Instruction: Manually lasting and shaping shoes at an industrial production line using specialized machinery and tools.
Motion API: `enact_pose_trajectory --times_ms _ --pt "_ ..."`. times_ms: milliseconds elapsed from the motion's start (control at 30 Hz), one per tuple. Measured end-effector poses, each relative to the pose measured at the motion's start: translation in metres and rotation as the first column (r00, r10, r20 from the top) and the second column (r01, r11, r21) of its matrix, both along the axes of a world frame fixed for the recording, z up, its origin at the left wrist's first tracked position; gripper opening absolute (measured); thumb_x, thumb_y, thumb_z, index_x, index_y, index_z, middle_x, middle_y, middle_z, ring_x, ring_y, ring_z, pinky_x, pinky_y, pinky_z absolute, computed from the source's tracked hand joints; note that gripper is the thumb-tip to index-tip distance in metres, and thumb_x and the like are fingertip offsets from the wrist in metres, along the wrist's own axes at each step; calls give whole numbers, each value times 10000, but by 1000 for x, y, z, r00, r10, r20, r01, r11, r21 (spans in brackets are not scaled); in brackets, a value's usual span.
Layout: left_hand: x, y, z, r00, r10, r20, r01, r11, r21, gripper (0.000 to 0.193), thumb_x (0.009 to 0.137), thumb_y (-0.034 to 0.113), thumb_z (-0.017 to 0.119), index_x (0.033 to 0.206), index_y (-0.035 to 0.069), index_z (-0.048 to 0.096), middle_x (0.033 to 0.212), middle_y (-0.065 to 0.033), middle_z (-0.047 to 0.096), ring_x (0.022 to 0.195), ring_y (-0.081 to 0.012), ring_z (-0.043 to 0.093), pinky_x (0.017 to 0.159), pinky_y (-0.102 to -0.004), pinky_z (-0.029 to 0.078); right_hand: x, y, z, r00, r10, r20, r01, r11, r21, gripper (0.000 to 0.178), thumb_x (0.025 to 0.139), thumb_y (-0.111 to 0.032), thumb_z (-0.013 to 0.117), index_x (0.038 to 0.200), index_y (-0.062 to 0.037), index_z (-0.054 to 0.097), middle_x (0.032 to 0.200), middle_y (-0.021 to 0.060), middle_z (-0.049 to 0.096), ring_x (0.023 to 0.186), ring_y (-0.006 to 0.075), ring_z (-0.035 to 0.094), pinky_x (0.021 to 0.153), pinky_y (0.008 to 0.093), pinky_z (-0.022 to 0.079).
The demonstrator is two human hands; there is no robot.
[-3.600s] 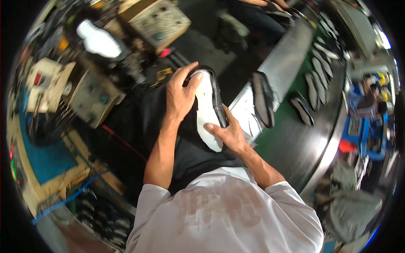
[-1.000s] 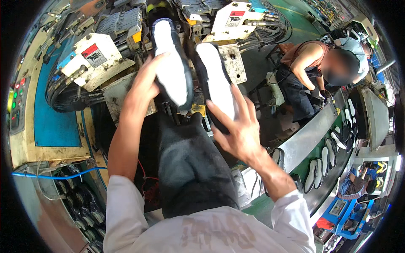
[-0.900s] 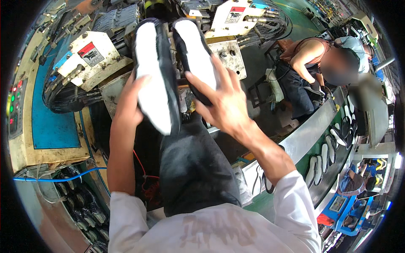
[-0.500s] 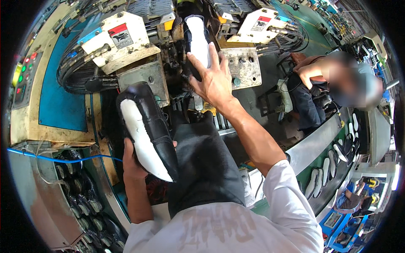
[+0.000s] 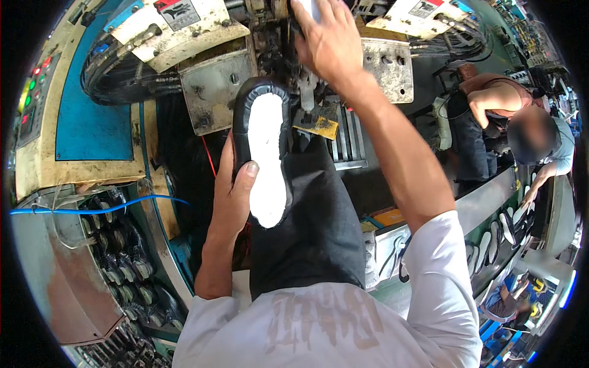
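My left hand (image 5: 233,196) is closed round a black shoe upper (image 5: 242,119) with its white underside (image 5: 269,159) turned up. The thumb presses on the edge of that white underside, and most of the fingers are hidden behind the shoe. My right hand (image 5: 330,46) reaches into the machine at the top, with fingers stretched over a second white-soled piece (image 5: 315,8). Only a sliver of that piece shows between the fingers, and the top edge of the view cuts it off.
Pale machine housings (image 5: 196,37) with hoses flank my right hand. A control panel (image 5: 34,101) with lit buttons stands at left, above a rack of dark shoes (image 5: 126,264). At right, a co-worker (image 5: 500,104) reaches toward a conveyor (image 5: 491,199) carrying soles. A blue hose (image 5: 123,203) crosses the left side.
The shoe in my left hand has swung from a slant to nearly upright and come closer to the machine. My right hand sits higher in view, as does the machine. The co-worker's arm now stretches toward the soles.
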State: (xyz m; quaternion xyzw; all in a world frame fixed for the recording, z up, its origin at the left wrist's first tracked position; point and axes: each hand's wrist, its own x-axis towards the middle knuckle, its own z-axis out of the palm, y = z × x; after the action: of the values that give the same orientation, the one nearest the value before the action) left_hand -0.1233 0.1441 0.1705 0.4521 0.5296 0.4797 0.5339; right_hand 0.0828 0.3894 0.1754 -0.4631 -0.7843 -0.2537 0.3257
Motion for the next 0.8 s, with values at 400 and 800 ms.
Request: enact_pose_trajectory --times_ms 400,800 --pt "4 13 -43 718 -94 690 369 892 -262 1057 972 724 649 1636 -40 347 1463 -338 595 1167 -538 715 990 -719 602 2 11 29 965 174 -197 -232 917 -324 585 994 -309 680 1547 -130 612 1580 258 544 1504 440 471 1272 553 355" --pt "-2 -30 -34 613 -116 782 545 779 -311 962 931 609 750 1570 -39 440 1341 -293 673 1074 -480 758 898 -612 667 63 -133 20 526 -24 -850 -850 11 -526 646 1062 -471 719 1599 -141 578 1493 110 648 1404 218 580 1182 412 476"
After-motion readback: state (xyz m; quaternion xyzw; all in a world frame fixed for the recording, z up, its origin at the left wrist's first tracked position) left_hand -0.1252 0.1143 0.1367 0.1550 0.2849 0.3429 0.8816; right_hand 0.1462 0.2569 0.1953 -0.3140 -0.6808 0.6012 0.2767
